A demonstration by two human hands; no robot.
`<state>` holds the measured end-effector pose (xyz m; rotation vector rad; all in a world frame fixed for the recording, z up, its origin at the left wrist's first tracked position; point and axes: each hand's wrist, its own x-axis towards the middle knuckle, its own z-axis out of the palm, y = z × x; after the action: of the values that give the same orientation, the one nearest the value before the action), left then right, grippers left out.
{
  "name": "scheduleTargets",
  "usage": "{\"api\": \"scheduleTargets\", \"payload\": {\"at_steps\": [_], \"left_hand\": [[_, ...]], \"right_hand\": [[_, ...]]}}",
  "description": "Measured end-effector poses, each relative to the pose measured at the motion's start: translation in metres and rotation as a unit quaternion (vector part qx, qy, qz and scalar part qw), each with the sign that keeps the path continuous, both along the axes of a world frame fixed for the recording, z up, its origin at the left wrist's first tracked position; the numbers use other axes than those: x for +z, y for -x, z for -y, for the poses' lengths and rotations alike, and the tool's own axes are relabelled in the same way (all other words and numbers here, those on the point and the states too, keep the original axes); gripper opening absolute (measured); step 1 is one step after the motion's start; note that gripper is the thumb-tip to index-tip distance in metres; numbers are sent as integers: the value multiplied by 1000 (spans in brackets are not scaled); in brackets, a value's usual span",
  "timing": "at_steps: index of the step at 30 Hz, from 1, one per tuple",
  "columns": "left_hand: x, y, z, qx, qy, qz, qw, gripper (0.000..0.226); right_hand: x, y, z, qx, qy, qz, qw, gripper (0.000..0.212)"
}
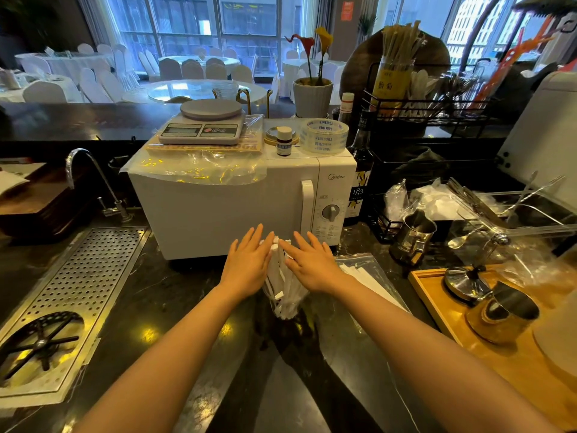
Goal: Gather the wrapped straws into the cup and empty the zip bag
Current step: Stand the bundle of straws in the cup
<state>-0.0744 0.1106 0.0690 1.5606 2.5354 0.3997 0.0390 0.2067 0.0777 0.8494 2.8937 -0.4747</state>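
A clear cup [285, 303] stands on the dark counter in front of the microwave, filled with white wrapped straws [278, 270] that stick up between my hands. My left hand [248, 265] and my right hand [312, 265] hover flat over the straws, fingers spread, palms down, one on each side of the bundle. Fingertips touch the straw tops. A clear zip bag [371, 276] lies flat on the counter to the right of the cup, with white wrapped straws still showing inside it.
A white microwave [218, 210] stands right behind the cup, with a scale and a tape roll on top. A perforated metal drain tray [84, 285] lies at the left. A wooden tray [437, 304] with metal pitchers sits at the right, with a cutlery rack behind it.
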Motion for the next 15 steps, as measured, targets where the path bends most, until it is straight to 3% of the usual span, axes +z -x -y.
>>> {"api": "scheduleTargets", "payload": {"at_steps": [11, 15], "left_hand": [[-1, -2, -5, 26, 38, 35, 998, 61], [4, 0, -3, 32, 8, 42, 999, 62]], "right_hand": [[-4, -2, -2, -26, 2, 45, 999, 59], [0, -4, -2, -46, 18, 10, 999, 67]]}}
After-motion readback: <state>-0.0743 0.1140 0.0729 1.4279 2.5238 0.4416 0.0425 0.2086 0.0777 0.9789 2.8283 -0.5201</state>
